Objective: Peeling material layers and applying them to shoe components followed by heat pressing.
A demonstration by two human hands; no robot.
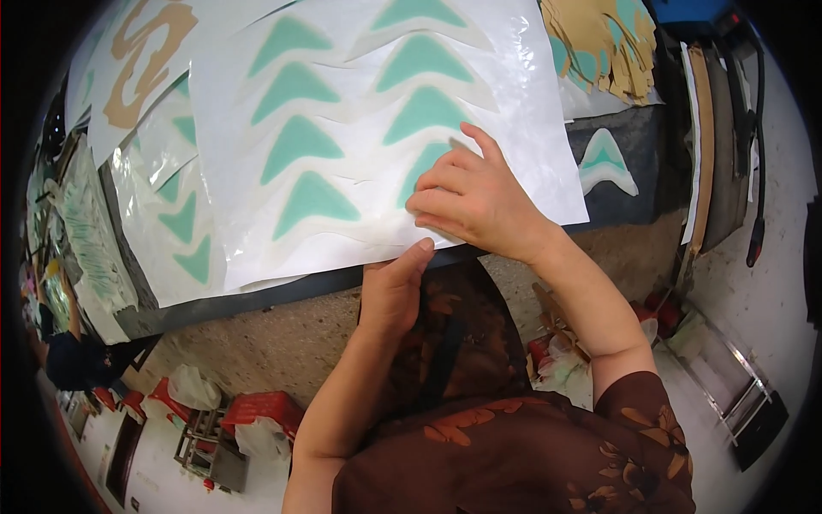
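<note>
A large white sheet [231, 214] lies on the dark table, bearing two columns of green curved triangular pieces with pale borders. My right hand [479, 197] is over the lowest piece of the right column [435, 163], partly covering it. Its fingers are bent together at that piece's lower left, with the little finger raised; what they pinch, if anything, is hidden. At the sheet's near edge, my left hand [394, 287] has its thumb on the border and its fingers tucked below, out of sight.
More sheets with green pieces [178, 221] lie at the left, under tan cut-out scraps [141, 68]. Tan scraps [612, 51] also pile up at the far right. One loose green-and-white piece [608, 163] rests on the table beside the sheet. Red crates [261, 413] and another person [77, 360] are at lower left.
</note>
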